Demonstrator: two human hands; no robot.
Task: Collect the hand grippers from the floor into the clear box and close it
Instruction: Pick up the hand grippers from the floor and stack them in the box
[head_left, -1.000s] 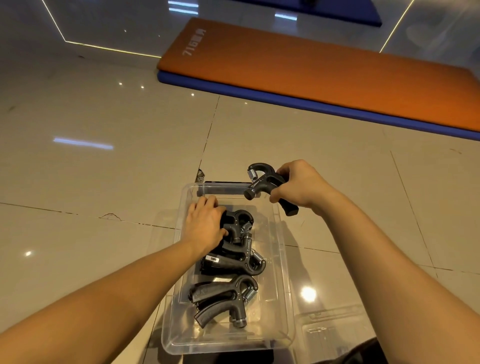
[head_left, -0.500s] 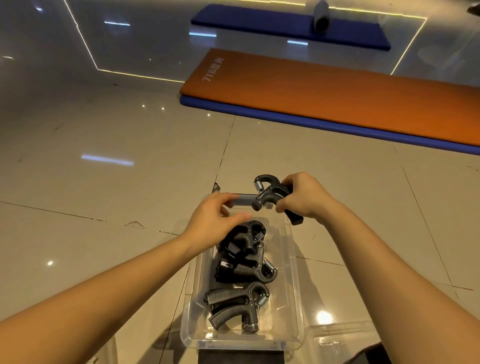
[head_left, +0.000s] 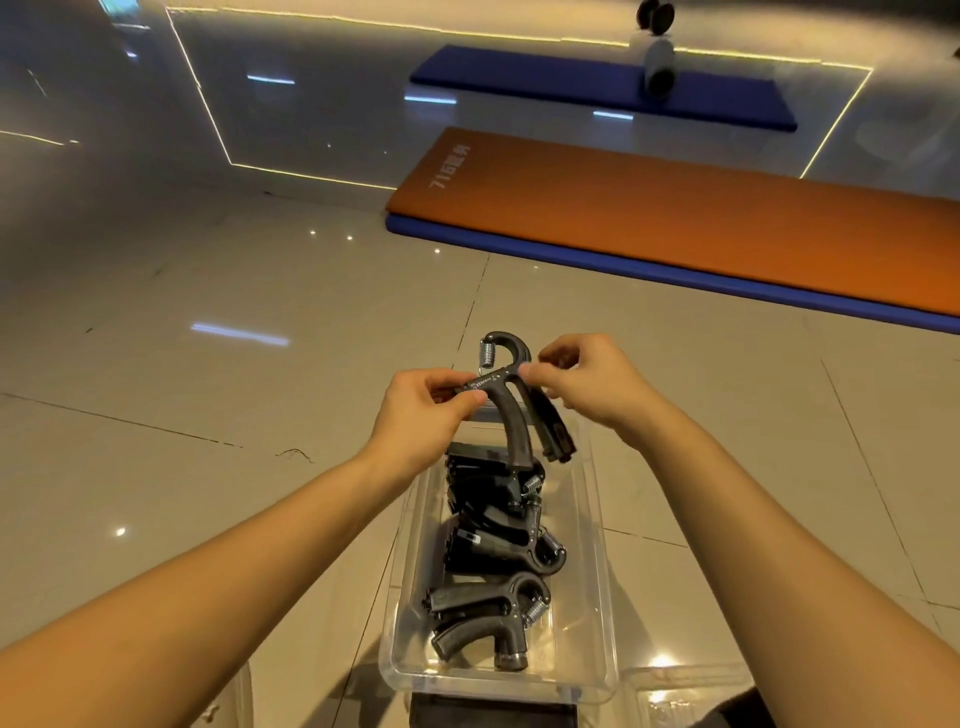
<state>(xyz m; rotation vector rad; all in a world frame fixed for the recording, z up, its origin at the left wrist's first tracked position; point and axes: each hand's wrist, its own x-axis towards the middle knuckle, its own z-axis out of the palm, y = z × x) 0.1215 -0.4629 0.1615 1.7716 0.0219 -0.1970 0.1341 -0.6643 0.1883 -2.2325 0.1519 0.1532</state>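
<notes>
A black hand gripper with a steel spring hangs above the far end of the clear box, handles pointing down. My left hand pinches its left arm between thumb and fingers. My right hand pinches its top right part with the fingertips. Inside the box lie several more black hand grippers, piled along its length. The box stands open on the floor between my forearms.
A clear lid lies on the floor at the box's near right. An orange mat on a blue one lies ahead to the right, a second blue mat with a roller farther back. Glossy tiled floor all around.
My left hand came up out of the box and took hold of the hand gripper that my right hand was holding. The gripper has turned so its handles hang down. The camera tilted up.
</notes>
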